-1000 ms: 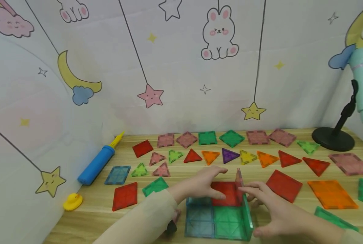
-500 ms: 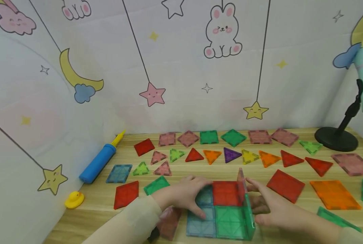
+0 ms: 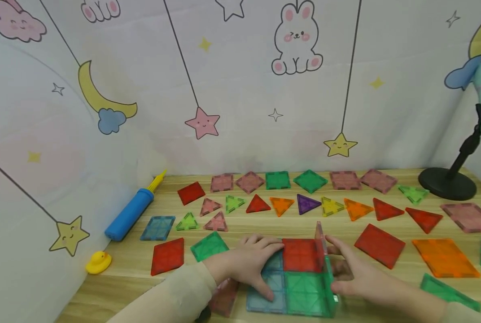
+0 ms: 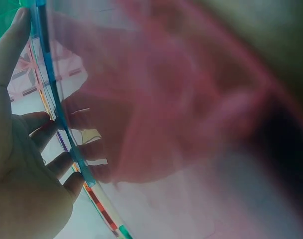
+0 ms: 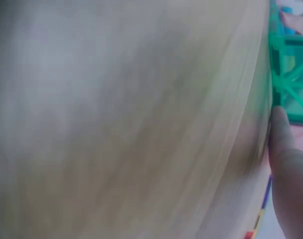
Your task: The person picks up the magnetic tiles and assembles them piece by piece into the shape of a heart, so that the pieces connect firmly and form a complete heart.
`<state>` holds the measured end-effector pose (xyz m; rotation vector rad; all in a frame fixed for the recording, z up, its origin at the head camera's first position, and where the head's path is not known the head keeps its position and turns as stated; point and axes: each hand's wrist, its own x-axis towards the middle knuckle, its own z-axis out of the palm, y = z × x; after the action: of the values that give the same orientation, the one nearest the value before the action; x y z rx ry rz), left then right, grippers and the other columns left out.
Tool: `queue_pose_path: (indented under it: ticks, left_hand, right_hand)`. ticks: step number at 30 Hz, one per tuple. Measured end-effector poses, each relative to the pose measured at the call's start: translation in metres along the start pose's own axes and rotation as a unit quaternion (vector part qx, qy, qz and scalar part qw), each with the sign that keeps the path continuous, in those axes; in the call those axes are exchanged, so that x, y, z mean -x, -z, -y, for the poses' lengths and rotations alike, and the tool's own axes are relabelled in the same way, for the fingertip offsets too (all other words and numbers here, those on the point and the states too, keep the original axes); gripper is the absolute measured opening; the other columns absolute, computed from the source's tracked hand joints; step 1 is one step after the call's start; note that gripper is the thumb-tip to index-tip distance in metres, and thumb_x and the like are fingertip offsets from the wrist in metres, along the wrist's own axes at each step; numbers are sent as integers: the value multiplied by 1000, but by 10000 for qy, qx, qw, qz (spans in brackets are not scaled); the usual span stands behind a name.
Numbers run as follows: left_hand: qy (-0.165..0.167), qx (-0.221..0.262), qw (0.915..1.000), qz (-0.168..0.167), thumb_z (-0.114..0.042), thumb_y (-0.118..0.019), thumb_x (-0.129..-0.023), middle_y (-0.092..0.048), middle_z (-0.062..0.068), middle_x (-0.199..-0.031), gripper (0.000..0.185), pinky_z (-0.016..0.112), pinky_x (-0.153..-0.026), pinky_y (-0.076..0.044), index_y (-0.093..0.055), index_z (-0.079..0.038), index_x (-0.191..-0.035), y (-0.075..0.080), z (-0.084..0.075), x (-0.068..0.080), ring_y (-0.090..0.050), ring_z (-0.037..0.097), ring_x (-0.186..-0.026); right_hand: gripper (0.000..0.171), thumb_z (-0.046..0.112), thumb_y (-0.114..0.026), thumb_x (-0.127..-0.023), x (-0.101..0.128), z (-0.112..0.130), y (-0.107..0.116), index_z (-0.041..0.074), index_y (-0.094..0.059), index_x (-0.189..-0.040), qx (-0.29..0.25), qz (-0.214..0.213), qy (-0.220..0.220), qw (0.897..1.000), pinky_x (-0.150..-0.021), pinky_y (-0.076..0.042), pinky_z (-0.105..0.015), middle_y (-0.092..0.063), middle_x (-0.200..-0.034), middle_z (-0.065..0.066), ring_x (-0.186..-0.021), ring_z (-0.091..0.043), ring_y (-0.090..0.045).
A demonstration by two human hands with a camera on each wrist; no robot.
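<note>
Magnetic tiles form a flat two-by-two square at the near edge of the wooden table (image 3: 115,287), with the left hand (image 3: 248,264) lying open and flat across the blue tiles (image 3: 264,298), fingers straight and pressing down. Beside it lie the red tile (image 3: 301,255) and the green tile (image 3: 305,294) of the same square. Along the square's right side stand an upright green tile (image 3: 330,287) and an upright pink tile (image 3: 319,240), and the right hand (image 3: 355,278) rests against them from outside, fingers extended and thumb touching the green wall. Beyond, loose triangles and squares lie in rows, among them a purple triangle (image 3: 307,204) and an orange square (image 3: 444,258). At far left sit a blue pump (image 3: 129,214) and a yellow duck (image 3: 98,262).
</note>
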<state>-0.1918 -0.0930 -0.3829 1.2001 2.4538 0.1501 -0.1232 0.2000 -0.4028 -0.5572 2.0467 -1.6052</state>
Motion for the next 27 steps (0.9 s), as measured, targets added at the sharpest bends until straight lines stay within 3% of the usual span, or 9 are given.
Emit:
queue_pose_path:
  ticks: [11, 16, 22, 27]
  left_hand:
    - [14, 58, 10000, -37, -66, -69, -69, -20, -11, -151, 101, 49, -106, -21, -24, -24, -149, -1, 1, 2, -22, 22, -133]
    - [-75, 380, 9991, -150, -63, -71, -70, -24, -9, -150, 100, 50, -106, -22, -24, -23, -149, 0, 5, 5, -24, 24, -133]
    - [1, 730, 9958, -561, -58, -74, -70, -33, -6, -147, 95, 52, -104, -25, -30, -22, -147, 2, 16, 18, -30, 28, -130]
    - [238, 814, 9941, -673, -56, -76, -69, -35, -5, -145, 93, 55, -103, -24, -33, -22, -144, 2, 24, 38, -31, 28, -128]
  right_hand:
    - [85, 15, -58, -92, -1, 1, -5, 3, 5, -148, 213, -76, 274, 9994, -87, -45, -27, -12, -142, -38, -118, -46, -43]
    - [84, 16, -57, -93, -1, -1, -3, 3, 7, -148, 126, -1, 204, 9997, -88, -46, -31, -10, -142, -38, -118, -45, -43]
    - [82, 17, -55, -94, 2, 0, 0, 7, 5, -149, 75, -3, 72, 9999, -86, -47, -30, -12, -142, -35, -119, -44, -43]
    - [82, 12, -56, -93, 3, 2, 0, 3, 4, -148, 34, -87, 409, 9991, -84, -48, -28, -17, -141, -36, -112, -31, -53]
